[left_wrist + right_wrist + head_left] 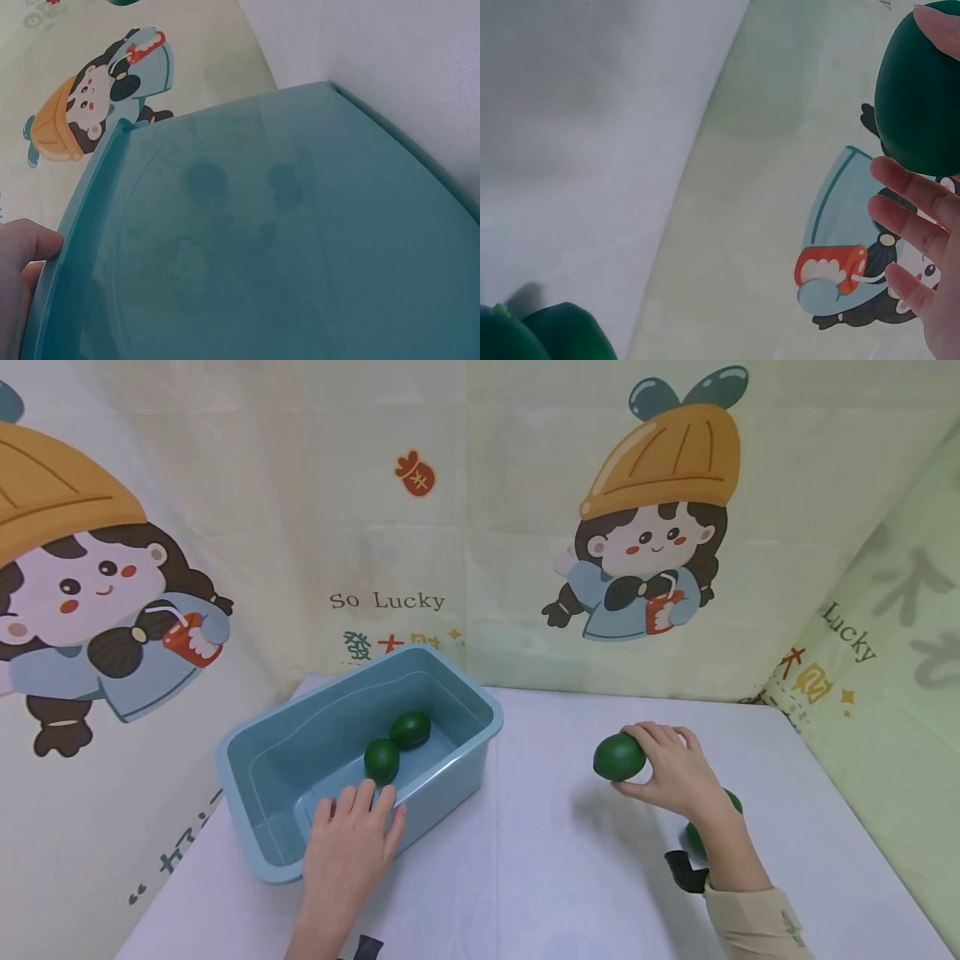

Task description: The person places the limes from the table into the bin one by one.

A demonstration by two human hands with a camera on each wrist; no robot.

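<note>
A blue plastic bin [457,777] stands at the left of the table. Inside it lie two dark green oval fruits, one [410,729] behind the other [382,761]. My left hand [348,839] holds the bin's near rim, fingers over the edge; in the left wrist view the bin's outer wall [300,247] hides most of that hand. Well to the right of the bin, my right hand [671,772] grips another green oval fruit [618,757] above the table, between thumb and fingers. More such fruits [574,330] sit near the right forearm, which partly covers them in the head view.
White cloth covers the table [540,860]. A printed curtain [517,527] with cartoon figures hangs behind and along both sides. Black straps [686,871] are at both wrists. The bin's far end stands close to the back curtain.
</note>
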